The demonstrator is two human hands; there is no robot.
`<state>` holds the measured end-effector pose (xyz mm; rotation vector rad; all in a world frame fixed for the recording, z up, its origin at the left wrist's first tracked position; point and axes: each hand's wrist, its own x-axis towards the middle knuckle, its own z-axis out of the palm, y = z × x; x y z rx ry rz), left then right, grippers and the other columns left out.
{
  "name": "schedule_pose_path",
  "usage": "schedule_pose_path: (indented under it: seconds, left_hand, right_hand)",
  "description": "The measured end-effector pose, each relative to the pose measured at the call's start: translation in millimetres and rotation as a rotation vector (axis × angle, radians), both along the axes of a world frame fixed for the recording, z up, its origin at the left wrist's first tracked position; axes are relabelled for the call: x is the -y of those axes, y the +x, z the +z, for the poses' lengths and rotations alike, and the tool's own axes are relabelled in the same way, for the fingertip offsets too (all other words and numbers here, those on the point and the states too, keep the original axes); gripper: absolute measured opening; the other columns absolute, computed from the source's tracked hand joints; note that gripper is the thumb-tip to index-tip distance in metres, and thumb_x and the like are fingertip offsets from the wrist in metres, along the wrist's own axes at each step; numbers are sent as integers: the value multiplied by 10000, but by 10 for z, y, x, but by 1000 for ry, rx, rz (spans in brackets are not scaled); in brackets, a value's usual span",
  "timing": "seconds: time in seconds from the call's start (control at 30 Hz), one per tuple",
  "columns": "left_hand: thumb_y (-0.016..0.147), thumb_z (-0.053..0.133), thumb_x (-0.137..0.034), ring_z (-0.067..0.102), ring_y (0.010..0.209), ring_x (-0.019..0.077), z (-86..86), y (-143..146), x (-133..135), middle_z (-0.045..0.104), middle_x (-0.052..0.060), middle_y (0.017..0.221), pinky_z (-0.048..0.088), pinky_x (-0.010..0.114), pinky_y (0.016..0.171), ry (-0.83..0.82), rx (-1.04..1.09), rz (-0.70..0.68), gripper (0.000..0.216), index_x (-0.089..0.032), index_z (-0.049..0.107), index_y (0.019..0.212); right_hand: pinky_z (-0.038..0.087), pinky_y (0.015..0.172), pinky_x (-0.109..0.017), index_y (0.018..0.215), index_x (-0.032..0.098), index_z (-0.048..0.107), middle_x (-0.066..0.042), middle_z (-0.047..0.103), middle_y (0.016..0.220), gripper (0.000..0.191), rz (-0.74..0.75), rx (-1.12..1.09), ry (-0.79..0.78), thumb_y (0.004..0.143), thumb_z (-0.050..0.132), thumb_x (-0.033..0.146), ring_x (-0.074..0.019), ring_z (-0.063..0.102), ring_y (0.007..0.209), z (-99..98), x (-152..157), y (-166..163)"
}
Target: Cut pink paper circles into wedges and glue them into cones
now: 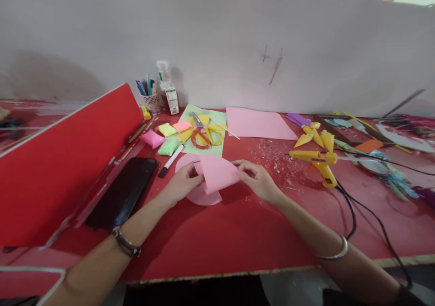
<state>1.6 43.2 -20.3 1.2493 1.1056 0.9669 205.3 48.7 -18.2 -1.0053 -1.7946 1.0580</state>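
So, a piece of curved pink paper [220,174] is being held up just over the red tabletop [210,242], pretty much mid-table, with a hand at each side. By the left hand [185,182], its left edge is pinched between thumb and bent fingers, the back of the hand turned up and outward. By the right hand [258,180], the far edge is nipped between thumb and forefinger, with the other fingers curled in loosely. So both hands are closed on the paper, neither one spread. Both forearms are angled inward from the lower corners, making a rough V, wrists kept fairly straight and low over the table. A dark bracelet [125,242] is worn on the left arm, a pale bangle [340,250] on the right.

More pink paper with a rounded edge [204,199] is seen flat underneath; whether it's all one piece can't really be told. Near the left hand, a white marker [171,160] is laid down, with a black phone [125,186] beside that forearm. A yellow glue gun [317,161] is parked off to the right.
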Motion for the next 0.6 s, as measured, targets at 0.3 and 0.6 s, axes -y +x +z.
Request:
schedule_pose_path:
  seconds: [0.3, 0.6]
  left_hand:
    - [649, 525, -372, 561, 441, 135, -49, 26, 38, 585, -26, 469, 442, 233, 467, -216, 54, -115, 243, -159, 556, 762]
    - [674, 588, -369, 523, 424, 100, 70, 23, 96, 554, -40, 466, 410, 199, 444, -148, -172, -178, 211, -159, 567, 677]
  right_hand:
    - [355, 521, -216, 574, 175, 447, 23, 468, 580, 178, -6, 121, -86, 716, 510, 262, -90, 418, 552, 17, 25, 8]
    - [416, 611, -234, 743, 189, 493, -15, 537, 740, 88, -25, 79, -43, 720, 540, 259, -117, 506, 683, 3, 57, -20]
